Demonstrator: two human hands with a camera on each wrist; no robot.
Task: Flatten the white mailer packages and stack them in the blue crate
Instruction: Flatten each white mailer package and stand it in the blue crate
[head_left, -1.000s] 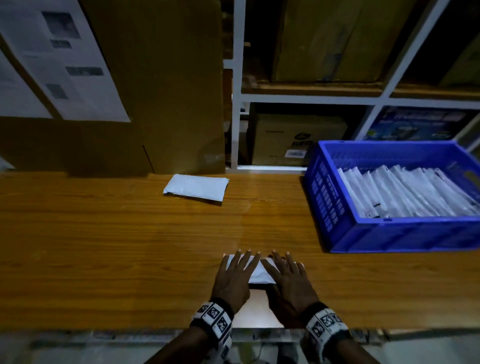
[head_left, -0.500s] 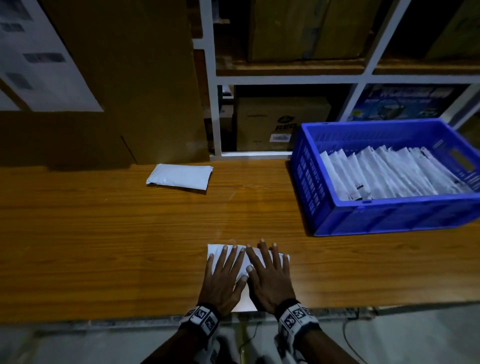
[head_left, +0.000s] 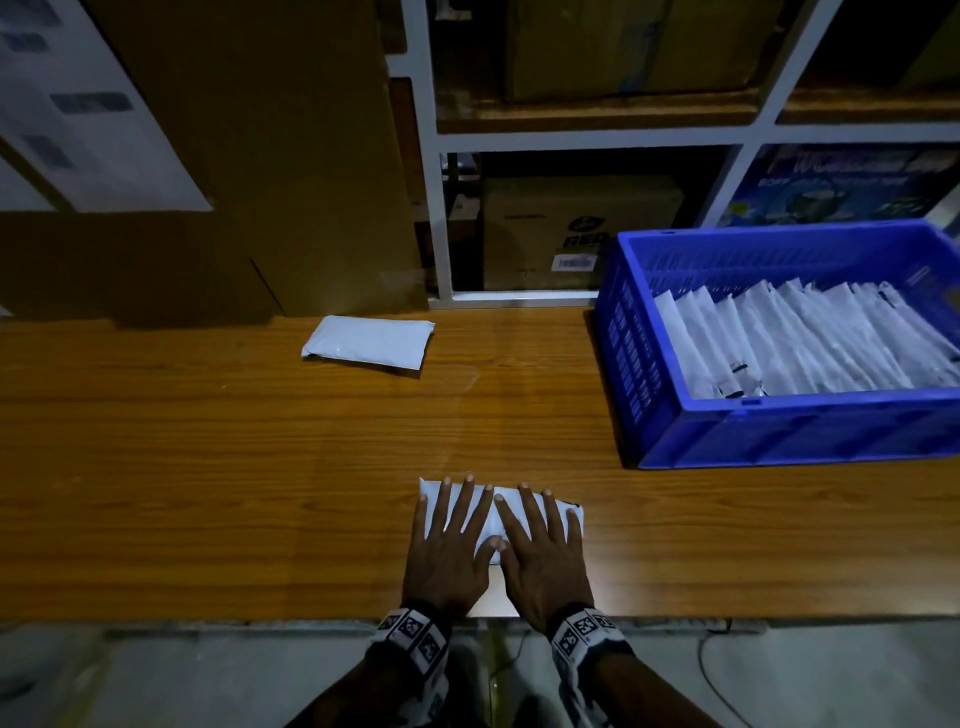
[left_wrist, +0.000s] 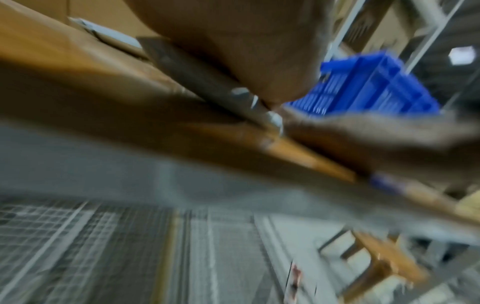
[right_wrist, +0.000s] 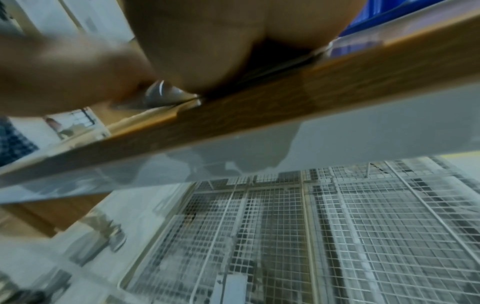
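Observation:
A white mailer (head_left: 491, 517) lies near the front edge of the wooden table (head_left: 208, 467). Both my hands press flat on it, fingers straight and spread: my left hand (head_left: 449, 540) on its left half, my right hand (head_left: 540, 545) on its right half. A second white mailer (head_left: 370, 342), still puffy, lies farther back on the table. The blue crate (head_left: 727, 431) stands at the right with several white mailers (head_left: 800, 338) leaning in a row inside. Both wrist views are blurred; they show my palms (right_wrist: 207, 51) at the table edge and the blue crate (left_wrist: 369, 88).
Brown cardboard boxes (head_left: 249, 156) stand behind the table at the left. A white shelf frame (head_left: 431, 208) with more boxes rises behind the middle and right. Bare wood lies between the two mailers and left of my hands. A wire mesh rack (right_wrist: 337, 226) lies below the table.
My hands have slid apart and toward me over the mailer, fingers spreading wider. The head view has tilted down and shifted a little.

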